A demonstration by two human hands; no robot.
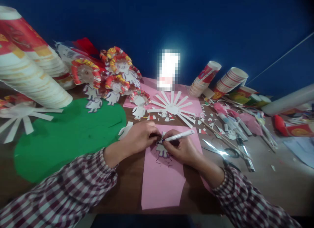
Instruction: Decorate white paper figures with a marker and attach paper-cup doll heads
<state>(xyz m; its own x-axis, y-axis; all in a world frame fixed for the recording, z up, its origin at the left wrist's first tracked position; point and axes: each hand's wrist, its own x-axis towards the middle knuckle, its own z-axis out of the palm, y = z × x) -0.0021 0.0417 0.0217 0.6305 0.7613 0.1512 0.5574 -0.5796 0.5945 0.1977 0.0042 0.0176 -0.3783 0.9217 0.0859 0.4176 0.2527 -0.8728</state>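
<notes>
My right hand [183, 149] is closed around a white marker pen [180, 135], its tip down at a small white paper figure [162, 151]. The figure has a dark outline along its lower edge and lies on a pink sheet of paper [162, 188], where stray dark marks surround it. My left hand [144, 134] bends over the figure's upper part from the left, fingers pressed together at its edge. Between the two hands, the top of the figure is partly hidden. Another white paper cut-out [125, 130] lies just behind my left wrist.
Green sheet [73, 139] at left, beside tall paper cup stacks [31, 70]. Figures with red-yellow rings [85, 74] stand behind it. A cut paper cup [172, 108] spreads its strips on pink paper at the back. Scissors [218, 151], sticks and paper scraps lie at right.
</notes>
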